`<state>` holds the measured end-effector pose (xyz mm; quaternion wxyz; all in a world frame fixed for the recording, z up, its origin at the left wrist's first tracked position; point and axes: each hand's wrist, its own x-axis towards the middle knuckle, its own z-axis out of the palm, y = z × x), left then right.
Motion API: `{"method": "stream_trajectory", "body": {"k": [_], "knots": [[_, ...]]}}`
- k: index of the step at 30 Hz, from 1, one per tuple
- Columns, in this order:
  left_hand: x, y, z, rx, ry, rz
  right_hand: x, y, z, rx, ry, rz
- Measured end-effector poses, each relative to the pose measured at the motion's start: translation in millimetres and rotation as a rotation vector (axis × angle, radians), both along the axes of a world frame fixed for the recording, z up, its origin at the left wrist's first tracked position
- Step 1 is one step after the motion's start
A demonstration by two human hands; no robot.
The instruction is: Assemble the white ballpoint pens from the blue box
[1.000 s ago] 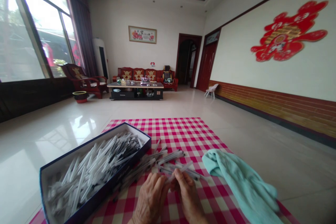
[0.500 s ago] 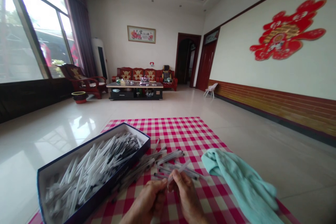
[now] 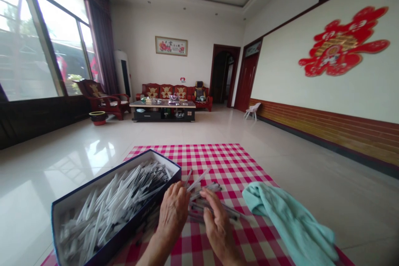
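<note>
My left hand [image 3: 172, 210] and my right hand [image 3: 217, 220] are side by side over a red-and-white checked cloth [image 3: 218, 162]. Between their fingertips they pinch a clear pen [image 3: 198, 180] that points up and away. Under the hands lies a loose pile of pens [image 3: 204, 201] on the cloth. To the left stands a dark blue box [image 3: 102, 212] filled with many clear and white pens. The box's corner is close to my left hand.
A crumpled light green towel [image 3: 289, 220] lies on the cloth to the right of my hands. Shiny tiled floor [image 3: 62, 166] surrounds the cloth. Far back stand a dark coffee table [image 3: 163, 110], a red sofa and an armchair [image 3: 102, 99].
Both hands moved forward over the pile of pens, and the pen they hold now points further up and away. The camera tilted slightly downward.
</note>
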<state>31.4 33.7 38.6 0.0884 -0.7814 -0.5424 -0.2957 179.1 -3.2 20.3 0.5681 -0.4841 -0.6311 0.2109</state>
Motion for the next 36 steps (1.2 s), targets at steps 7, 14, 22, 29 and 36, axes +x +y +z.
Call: {"method": "stream_trajectory", "body": {"k": [7,14,22,29,36], "knots": [[4.9,32.9,-7.4,-0.149,0.039,0.08,5.6,54.3,2.6,-0.049,-0.706,-0.082],[4.9,37.3,-16.7,-0.193,0.017,0.126,0.9,82.7,5.1,-0.03,-0.807,0.13],[-2.1,39.9,-28.5,-0.17,-0.007,0.11,-13.5,98.5,10.5,0.03,-0.855,0.277],[2.0,12.3,-23.2,-0.186,-0.02,0.043,-6.2,63.9,3.2,0.03,-0.846,0.154],[-10.8,-0.7,9.2,-0.082,0.031,0.142,-4.5,40.9,-1.5,0.044,-0.81,0.05]]}}
